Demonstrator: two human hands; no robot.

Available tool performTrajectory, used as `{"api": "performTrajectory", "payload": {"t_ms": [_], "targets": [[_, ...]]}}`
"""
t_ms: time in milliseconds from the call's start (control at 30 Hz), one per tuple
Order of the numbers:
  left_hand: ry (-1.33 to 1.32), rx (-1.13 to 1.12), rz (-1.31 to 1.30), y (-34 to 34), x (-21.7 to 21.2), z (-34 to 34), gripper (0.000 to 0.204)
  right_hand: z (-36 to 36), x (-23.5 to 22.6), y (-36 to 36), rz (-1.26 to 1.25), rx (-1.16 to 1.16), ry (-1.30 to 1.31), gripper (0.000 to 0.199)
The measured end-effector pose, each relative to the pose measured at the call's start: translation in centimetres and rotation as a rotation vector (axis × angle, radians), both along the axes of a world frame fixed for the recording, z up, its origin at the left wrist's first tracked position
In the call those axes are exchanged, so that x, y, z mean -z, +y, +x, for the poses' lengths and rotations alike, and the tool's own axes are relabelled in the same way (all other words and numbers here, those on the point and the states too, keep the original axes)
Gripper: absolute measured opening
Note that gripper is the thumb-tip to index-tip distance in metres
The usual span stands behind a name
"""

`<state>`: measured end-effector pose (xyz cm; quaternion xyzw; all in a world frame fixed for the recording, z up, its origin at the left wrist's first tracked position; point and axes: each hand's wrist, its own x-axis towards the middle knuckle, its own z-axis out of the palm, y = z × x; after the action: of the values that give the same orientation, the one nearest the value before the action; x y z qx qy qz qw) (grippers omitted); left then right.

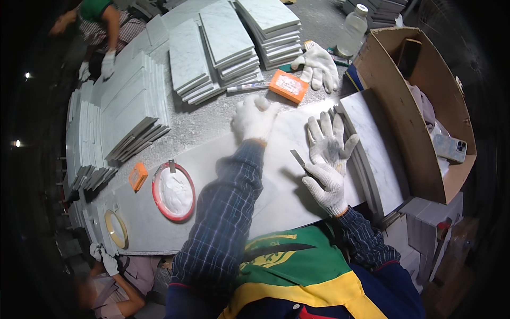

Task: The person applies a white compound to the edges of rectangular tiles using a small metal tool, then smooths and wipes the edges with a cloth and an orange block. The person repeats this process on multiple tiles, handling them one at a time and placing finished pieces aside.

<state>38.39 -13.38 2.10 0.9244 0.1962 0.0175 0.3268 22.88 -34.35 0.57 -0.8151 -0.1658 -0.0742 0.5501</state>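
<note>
My left hand (255, 118), in a white knit glove, is curled closed on the speckled work surface, just in front of a marker pen (247, 86) and an orange box (288, 86). Whatever its fingers may hold is hidden. My right hand (326, 187), gloved too, grips a thin metal scraper blade (298, 157) that points up and to the left. Beyond it lies a loose glove (325, 141) with grey smudges, palm side up. A pale marble slab (279, 175) lies beneath both hands. Left of my left forearm, a red-rimmed dish (154, 194) holds white paste.
Stacked marble tiles (226, 40) stand at the far side, more (127, 117) at left. A cardboard box (443, 175) with a phone (450, 148) stands right, near a clear bottle (352, 32). Another glove (319, 66) lies behind. Two people work at left; a tape roll (125, 236) sits near one.
</note>
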Motion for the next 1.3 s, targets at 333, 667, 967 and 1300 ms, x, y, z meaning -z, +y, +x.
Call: {"api": "performTrajectory", "payload": {"t_ms": [333, 667, 967, 1300], "targets": [[-0.326, 0.259, -0.133, 7.4, -0.7, -8.5, 0.034, -0.2, 0.6, 0.4, -0.082, 0.048, -0.019, 0.030], [0.039, 0.083, -0.099, 12.7, -4.4, -30.1, 0.045, -0.2, 0.5, 1.7, -0.184, -0.055, -0.137, 0.032], [0.016, 0.288, 0.042, 11.9, -3.8, -28.9, 0.040, 0.0, 0.9, 5.0, -0.198, -0.144, -0.033, 0.031], [0.067, 0.367, 0.217, 11.5, -4.7, -27.3, 0.037, -0.1, 1.9, 4.6, -0.131, -0.102, -0.005, 0.029]]}}
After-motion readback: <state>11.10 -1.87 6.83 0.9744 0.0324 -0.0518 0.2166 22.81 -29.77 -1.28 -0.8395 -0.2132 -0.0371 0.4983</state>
